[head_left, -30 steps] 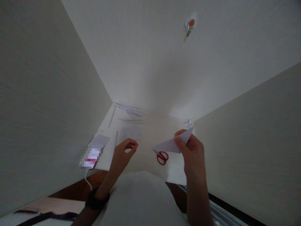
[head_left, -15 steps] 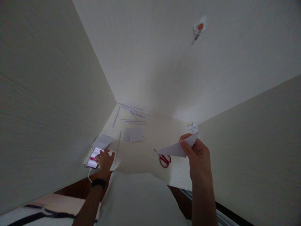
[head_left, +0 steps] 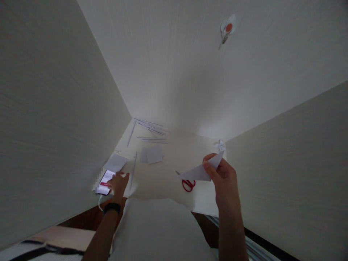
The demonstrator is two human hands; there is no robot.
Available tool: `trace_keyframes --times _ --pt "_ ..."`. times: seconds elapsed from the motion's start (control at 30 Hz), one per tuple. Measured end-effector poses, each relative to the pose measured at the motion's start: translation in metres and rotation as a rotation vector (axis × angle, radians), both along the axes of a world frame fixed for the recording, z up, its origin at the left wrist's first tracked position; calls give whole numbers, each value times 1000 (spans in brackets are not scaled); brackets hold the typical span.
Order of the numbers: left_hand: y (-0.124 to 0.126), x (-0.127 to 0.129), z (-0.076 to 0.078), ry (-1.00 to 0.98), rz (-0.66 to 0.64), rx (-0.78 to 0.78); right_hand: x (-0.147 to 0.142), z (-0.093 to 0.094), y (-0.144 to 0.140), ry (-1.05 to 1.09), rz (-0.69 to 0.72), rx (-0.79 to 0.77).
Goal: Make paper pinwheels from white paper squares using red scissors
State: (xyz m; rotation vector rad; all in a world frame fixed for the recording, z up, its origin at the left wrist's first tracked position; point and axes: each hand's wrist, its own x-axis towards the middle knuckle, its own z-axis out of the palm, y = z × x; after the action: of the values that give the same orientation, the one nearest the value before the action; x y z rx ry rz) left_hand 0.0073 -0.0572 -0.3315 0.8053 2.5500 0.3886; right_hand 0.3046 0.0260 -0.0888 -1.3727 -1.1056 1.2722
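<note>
dim white desk [head_left: 190,148] boxed in by pale wood-grain panels [head_left: 54,108]; orange-centred hook [head_left: 227,28] on back panel.

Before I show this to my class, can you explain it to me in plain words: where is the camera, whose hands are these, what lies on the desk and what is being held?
There is one camera, worn on a person's head and looking down, so both arms belong to that person. The wide lens bends the pale walls around a small white desk. The right hand pinches a folded white paper above the desk. The left hand, with a dark band on its wrist, touches a lit phone at the desk's left edge; a white cable runs from the phone. On the desk lie red-handled scissors, flat paper pieces, thin paper strips at the far end and a crumpled scrap.
</note>
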Motion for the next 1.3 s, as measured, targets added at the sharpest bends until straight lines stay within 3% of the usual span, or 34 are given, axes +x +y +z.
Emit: trace_keyframes --times 0.1,0.17,0.4,0.47,0.53,0.7,0.9,1.3 --pt "22 8 25 -32 42 141 1 -7 2 -32 77 -8" --pt "37 19 49 -99 -6 271 -2 -11 1 -48 103 -12" --pt "57 84 166 -569 -422 720 -17 -12 -9 -106 208 -1" --pt "55 101 191 -690 -514 770 -19 -12 -11 -123 232 21" --pt "53 112 204 -782 -572 794 -21 -13 -12 -149 245 50" --pt "51 118 205 -912 -604 825 -25 -13 -16 -212 241 62" --pt "50 118 205 -925 -585 838 -26 -14 -17 -210 207 49" --pt "48 113 205 -895 -566 851 -23 -18 -13 27 144 22"
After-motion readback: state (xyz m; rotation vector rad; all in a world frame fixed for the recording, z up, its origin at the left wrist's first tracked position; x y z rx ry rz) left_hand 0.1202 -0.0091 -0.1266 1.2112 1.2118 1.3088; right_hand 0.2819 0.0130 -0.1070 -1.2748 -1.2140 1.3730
